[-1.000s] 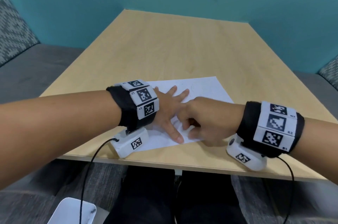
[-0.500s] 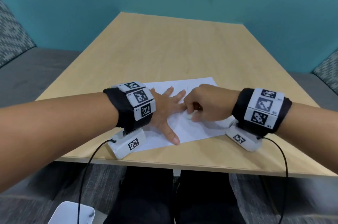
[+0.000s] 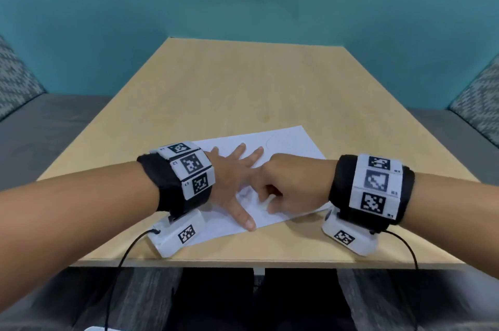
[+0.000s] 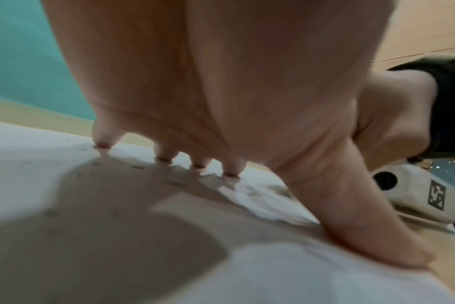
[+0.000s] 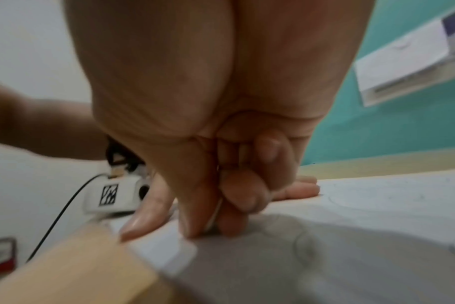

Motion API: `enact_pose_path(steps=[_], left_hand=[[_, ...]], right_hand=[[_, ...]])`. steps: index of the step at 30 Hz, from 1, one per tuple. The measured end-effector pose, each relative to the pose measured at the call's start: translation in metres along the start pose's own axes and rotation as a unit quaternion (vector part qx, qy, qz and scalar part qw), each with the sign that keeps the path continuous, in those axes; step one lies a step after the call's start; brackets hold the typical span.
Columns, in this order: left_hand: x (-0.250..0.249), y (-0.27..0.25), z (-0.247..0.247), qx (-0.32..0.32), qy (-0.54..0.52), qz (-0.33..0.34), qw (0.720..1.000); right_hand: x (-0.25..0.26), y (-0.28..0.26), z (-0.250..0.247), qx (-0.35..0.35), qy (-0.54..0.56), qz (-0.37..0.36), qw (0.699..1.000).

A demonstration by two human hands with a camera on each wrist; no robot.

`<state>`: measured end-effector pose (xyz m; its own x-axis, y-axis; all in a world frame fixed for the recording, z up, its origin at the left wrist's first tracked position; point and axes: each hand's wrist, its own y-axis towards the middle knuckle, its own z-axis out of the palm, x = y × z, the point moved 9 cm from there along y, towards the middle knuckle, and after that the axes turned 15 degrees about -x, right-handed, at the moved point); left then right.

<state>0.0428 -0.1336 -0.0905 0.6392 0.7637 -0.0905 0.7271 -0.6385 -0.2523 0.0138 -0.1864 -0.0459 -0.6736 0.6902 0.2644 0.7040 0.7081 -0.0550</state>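
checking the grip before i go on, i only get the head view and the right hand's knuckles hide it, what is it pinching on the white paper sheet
observer: Right wrist view: the right hand pinches a small white eraser-like piece between the thumb and curled fingers, with its lower end down against the white paper sheet.
operator: and is the left palm flat on the sheet
observer: No. Left wrist view: the left hand is arched. Only its fingertips and thumb press the sheet, and the palm is lifted off it.
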Motion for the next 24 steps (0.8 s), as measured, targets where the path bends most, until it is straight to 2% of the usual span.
enact_pose_path(steps=[4, 6, 9, 14, 18, 22, 24], left_hand=[[0.004, 0.001, 0.004, 0.022, 0.024, -0.017, 0.999], [0.005, 0.001, 0.004, 0.021, 0.017, -0.015, 1.000], [0.003, 0.000, 0.002, 0.013, -0.012, -0.002, 1.000], [0.004, 0.000, 0.003, 0.031, 0.022, -0.025, 0.999], [0.003, -0.001, 0.000, 0.027, 0.006, -0.002, 1.000], [0.007, -0.001, 0.003, 0.033, 0.030, -0.027, 0.999], [0.008, -0.001, 0.005, 0.028, 0.029, -0.029, 0.999]], right_hand=[[-0.043, 0.013, -0.027, -0.051, -0.037, 0.065, 0.996], [-0.037, 0.013, -0.024, -0.052, -0.035, 0.053, 0.997], [-0.007, 0.004, -0.002, 0.001, -0.010, 0.002, 1.000], [-0.053, 0.016, -0.031, -0.067, -0.049, 0.071, 0.994], [-0.015, 0.007, -0.006, -0.012, -0.022, 0.014, 1.000], [-0.054, 0.011, -0.029, -0.061, -0.052, 0.076, 0.994], [-0.058, 0.009, -0.029, -0.066, -0.052, 0.077, 0.993]])
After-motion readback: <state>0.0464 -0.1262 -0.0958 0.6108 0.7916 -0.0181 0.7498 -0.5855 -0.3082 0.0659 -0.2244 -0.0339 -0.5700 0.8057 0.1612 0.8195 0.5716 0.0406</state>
